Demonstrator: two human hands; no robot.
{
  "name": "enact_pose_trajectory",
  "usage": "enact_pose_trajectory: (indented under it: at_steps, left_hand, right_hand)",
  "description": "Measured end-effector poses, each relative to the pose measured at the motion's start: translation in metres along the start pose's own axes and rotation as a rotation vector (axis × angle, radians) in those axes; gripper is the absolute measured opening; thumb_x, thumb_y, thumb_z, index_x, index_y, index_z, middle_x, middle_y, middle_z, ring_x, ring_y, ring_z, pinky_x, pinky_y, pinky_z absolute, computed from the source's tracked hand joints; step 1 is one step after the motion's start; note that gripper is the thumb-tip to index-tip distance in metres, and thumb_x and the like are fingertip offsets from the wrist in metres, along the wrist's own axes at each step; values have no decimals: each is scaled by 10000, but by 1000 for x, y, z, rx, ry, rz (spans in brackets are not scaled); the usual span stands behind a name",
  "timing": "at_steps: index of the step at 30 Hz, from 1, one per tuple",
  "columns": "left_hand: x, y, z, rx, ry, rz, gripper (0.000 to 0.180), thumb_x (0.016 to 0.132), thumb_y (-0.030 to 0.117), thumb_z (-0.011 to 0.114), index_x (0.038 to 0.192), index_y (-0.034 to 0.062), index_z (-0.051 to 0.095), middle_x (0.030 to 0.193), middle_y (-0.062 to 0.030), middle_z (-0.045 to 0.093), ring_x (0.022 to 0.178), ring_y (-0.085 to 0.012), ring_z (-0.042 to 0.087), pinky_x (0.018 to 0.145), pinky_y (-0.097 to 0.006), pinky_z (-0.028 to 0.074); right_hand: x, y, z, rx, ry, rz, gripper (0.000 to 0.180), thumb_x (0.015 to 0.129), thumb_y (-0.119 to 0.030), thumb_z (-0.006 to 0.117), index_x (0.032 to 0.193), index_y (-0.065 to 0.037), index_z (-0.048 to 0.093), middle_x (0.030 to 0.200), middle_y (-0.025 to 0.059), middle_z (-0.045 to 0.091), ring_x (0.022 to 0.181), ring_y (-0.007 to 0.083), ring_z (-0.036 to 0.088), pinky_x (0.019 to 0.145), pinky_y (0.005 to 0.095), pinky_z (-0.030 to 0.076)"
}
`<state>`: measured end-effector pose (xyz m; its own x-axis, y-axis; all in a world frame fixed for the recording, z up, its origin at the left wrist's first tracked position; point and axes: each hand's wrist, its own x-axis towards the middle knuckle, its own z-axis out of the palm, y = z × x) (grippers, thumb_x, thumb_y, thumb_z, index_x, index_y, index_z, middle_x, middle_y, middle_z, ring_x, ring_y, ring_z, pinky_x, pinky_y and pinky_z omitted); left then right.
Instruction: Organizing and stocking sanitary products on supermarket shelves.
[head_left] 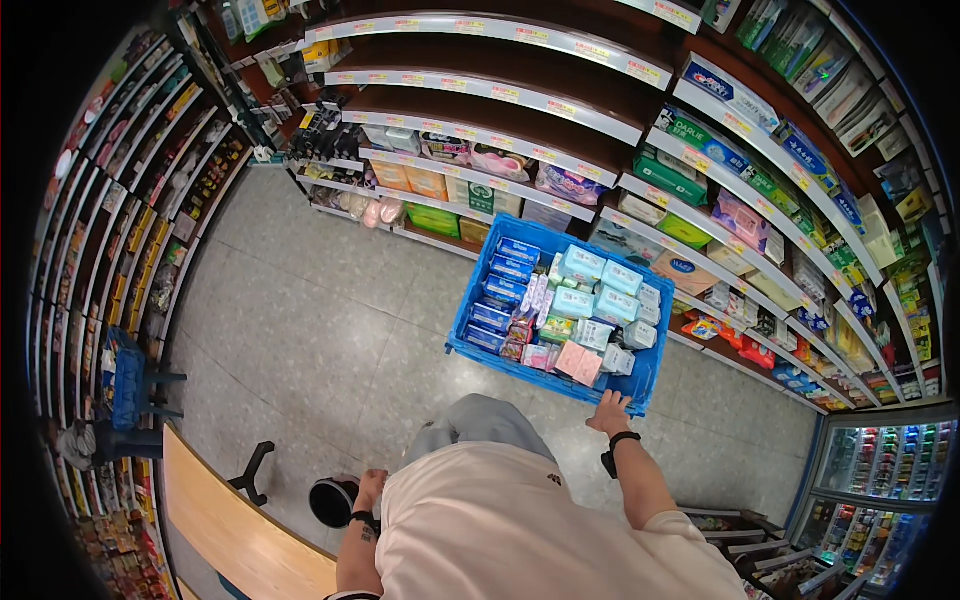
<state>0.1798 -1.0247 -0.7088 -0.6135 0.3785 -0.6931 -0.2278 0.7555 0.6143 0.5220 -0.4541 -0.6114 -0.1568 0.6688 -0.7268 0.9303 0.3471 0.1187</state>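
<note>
The right hand [608, 412] has its fingers curled over the near rim of the blue crate [470, 322], which sits on the floor by the shelves [560, 160]. Packed with small packets [590, 300], it looks heavy but stiff; the rim offers the firmest hold. The left hand [370, 490] hangs near a black stool [332, 500], its fingers too hidden to tell.

Left hand's fingers [372, 484] hidden behind the black stool [333, 500].

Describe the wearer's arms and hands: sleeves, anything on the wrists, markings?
Both forearms are bare below a short-sleeved pale cream top. The right hand has a black band on its wrist. The left hand also has a dark wristband, with a small dark mark, possibly a tattoo, just below it. No gloves.
</note>
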Motion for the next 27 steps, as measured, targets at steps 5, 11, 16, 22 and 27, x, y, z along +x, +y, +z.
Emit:
enact_pose_trajectory:
  at_steps: [5, 11, 16, 22, 27]
  left_hand:
    - [-22, -30, 3, 54, -90, 136, 321, 877, 329, 584, 938, 38, 706, 841, -136, 695, 766, -225, 659, 715, -350, 515]
    - [-14, 2, 13, 132, -105, 190, 313, 886, 327, 571, 929, 40, 689, 829, -142, 675, 803, -217, 645, 748, -348, 514]
    - [21, 37, 8, 7, -23, -31, 295, 890, 303, 592, 956, 24, 659, 846, -118, 662, 820, -193, 624, 763, -335, 513]
    - [51, 68, 4, -211, 54, -107, 329, 874, 254, 662, 1029, -32, 617, 947, -76, 661, 839, -174, 619, 753, -299, 511]
    - [45, 76, 5, -17, 19, -158, 374, 862, 280, 666, 1052, -38, 614, 928, -91, 661, 836, -175, 629, 745, -302, 514]
  right_hand:
    - [11, 7, 9, 5, -32, -26, 1075, 693, -453, 802, 1491, -65, 194, 1494, 189, 262, 1409, 525, 133, 1018, 625, 421]
    - [32, 26, 29, -21, -4, -150, 1110, 700, -509, 779, 1479, 15, 188, 1458, 263, 293, 1387, 507, 180, 1148, 601, 151]
    - [33, 27, 25, -15, -36, -185, 1124, 707, -521, 775, 1492, 13, 173, 1475, 272, 278, 1396, 495, 176, 1158, 584, 117]
    - [33, 28, 22, -9, -51, -187, 1128, 708, -498, 790, 1510, -19, 156, 1496, 272, 246, 1404, 502, 161, 1159, 581, 132]
    - [29, 30, 21, 25, -52, -182, 1140, 708, -487, 799, 1520, -32, 140, 1517, 289, 202, 1401, 525, 154, 1161, 588, 134]
